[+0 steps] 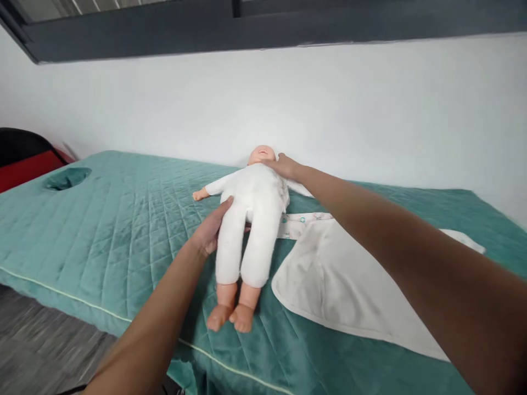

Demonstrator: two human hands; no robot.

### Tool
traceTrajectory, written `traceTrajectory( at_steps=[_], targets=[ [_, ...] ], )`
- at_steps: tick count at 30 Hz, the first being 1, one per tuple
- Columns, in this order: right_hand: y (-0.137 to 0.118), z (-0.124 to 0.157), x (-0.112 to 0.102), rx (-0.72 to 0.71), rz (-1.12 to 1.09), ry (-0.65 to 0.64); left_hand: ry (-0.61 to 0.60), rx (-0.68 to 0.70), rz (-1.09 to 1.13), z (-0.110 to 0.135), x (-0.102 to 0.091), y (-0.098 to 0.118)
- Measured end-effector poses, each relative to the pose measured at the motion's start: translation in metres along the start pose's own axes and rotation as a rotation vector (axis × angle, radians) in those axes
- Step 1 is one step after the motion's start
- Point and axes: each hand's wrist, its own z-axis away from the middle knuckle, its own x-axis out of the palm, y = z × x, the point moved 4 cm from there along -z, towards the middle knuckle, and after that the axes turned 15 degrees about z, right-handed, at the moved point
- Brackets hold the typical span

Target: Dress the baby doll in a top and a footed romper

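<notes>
A baby doll (251,219) in a white cloth body lies on its back on a teal quilted massage table (123,219), head toward the wall, bare feet toward me. My left hand (212,227) is under and against the doll's left hip and thigh, fingers wrapped round it. My right hand (284,166) reaches over to the doll's neck and far shoulder, fingers curled behind the head. A white blanket (341,280) with a patterned trim lies spread on the table to the right of the doll, touching its side.
The table has a face hole (68,178) at its left end and a pale piped front edge. A white wall runs behind it under a dark window frame (247,27). A red and black seat (24,159) stands at the far left. Grey floor shows below left.
</notes>
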Motion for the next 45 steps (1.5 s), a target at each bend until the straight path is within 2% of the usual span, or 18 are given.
traceTrajectory(
  at_steps=[5, 8, 11, 13, 15, 18, 21, 23, 24, 26, 28, 29, 30, 32, 34, 37, 41, 45],
  targets=[
    [0.071, 0.061, -0.078, 0.127, 0.102, 0.013, -0.194, -0.038, 0.152, 0.015, 0.093, -0.045],
    [0.118, 0.101, -0.114, 0.199, 0.149, 0.008, -0.276, -0.071, 0.194, 0.028, 0.149, -0.078],
    [0.157, 0.137, -0.132, 0.238, 0.182, -0.016, -0.335, -0.068, 0.205, 0.039, 0.190, -0.110],
    [0.179, 0.156, -0.135, 0.250, 0.187, -0.010, -0.350, -0.069, 0.186, 0.043, 0.208, -0.128],
    [0.196, 0.168, -0.132, 0.256, 0.194, 0.013, -0.350, -0.076, 0.169, 0.046, 0.218, -0.142],
    [0.214, 0.177, -0.129, 0.275, 0.247, 0.039, -0.344, -0.112, 0.150, 0.047, 0.219, -0.152],
    [0.215, 0.178, -0.139, 0.263, 0.435, 0.034, -0.374, -0.161, 0.062, 0.045, 0.211, -0.150],
    [0.201, 0.178, -0.151, 0.214, 0.606, 0.061, -0.379, -0.172, -0.043, 0.040, 0.203, -0.145],
    [0.190, 0.179, -0.156, 0.182, 0.671, 0.098, -0.339, -0.140, -0.117, 0.036, 0.198, -0.141],
    [0.160, 0.179, -0.155, 0.099, 0.710, 0.188, -0.184, 0.053, -0.347, 0.027, 0.189, -0.132],
    [0.124, 0.180, -0.135, -0.029, 0.673, 0.238, -0.012, 0.361, -0.687, 0.021, 0.185, -0.121],
    [0.106, 0.180, -0.118, -0.119, 0.674, 0.240, 0.042, 0.504, -0.872, 0.020, 0.186, -0.118],
    [0.089, 0.180, -0.096, -0.249, 0.703, 0.185, 0.075, 0.613, -1.039, 0.019, 0.187, -0.118],
    [0.065, 0.178, -0.053, -0.472, 0.771, 0.059, 0.133, 0.704, -1.268, 0.015, 0.186, -0.120],
    [0.058, 0.171, -0.023, -0.452, 0.822, -0.017, 0.186, 0.677, -1.365, 0.010, 0.181, -0.122],
    [0.064, 0.157, -0.007, -0.342, 0.845, -0.096, 0.202, 0.611, -1.376, 0.002, 0.173, -0.121],
    [0.074, 0.151, -0.019, -0.280, 0.835, -0.126, 0.218, 0.601, -1.328, -0.006, 0.169, -0.115],
    [0.082, 0.158, -0.041, -0.248, 0.797, -0.076, 0.251, 0.589, -1.252, -0.011, 0.163, -0.114]
  ],
)
